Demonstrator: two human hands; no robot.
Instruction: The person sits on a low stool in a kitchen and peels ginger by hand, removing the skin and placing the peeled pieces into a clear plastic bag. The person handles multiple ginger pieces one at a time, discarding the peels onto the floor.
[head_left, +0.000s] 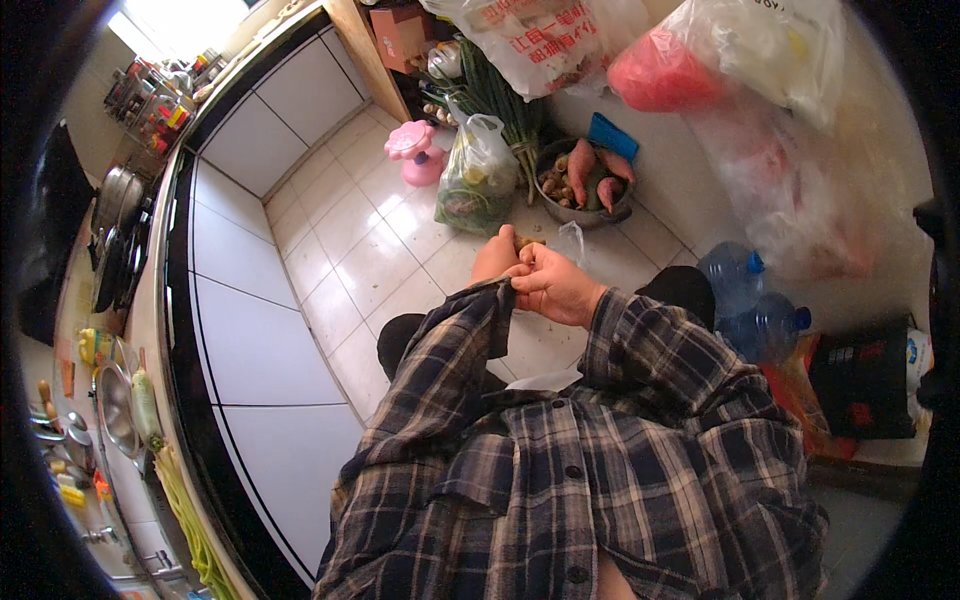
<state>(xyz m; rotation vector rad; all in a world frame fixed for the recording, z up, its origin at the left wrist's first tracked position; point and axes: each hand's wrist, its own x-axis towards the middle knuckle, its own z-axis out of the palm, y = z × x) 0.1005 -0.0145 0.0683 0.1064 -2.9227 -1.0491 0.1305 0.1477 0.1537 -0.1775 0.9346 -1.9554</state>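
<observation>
My right hand (553, 283) pinches the cuff of my left shirt sleeve (504, 300) between thumb and fingers. My left hand (495, 256) reaches out of that sleeve, its palm side partly hidden; a small brown thing (529, 242), too small to name, shows by its fingers, and whether it is held I cannot tell. Beyond the hands, a clear plastic bag of leafy vegetables (474, 180) stands on the tiled floor. Right of it, a metal pot (592, 219) holds several sweet potatoes (580, 172) and small brown roots. A bundle of green onions (510, 105) leans behind.
A pink flower-topped stand (414, 146) is left of the bag. Plastic bags (667, 71) hang at the upper right, above large blue water bottles (761, 326). White cabinets (259, 341) line the left, under a counter with celery (191, 517), a white radish (144, 401) and a metal strainer (116, 409).
</observation>
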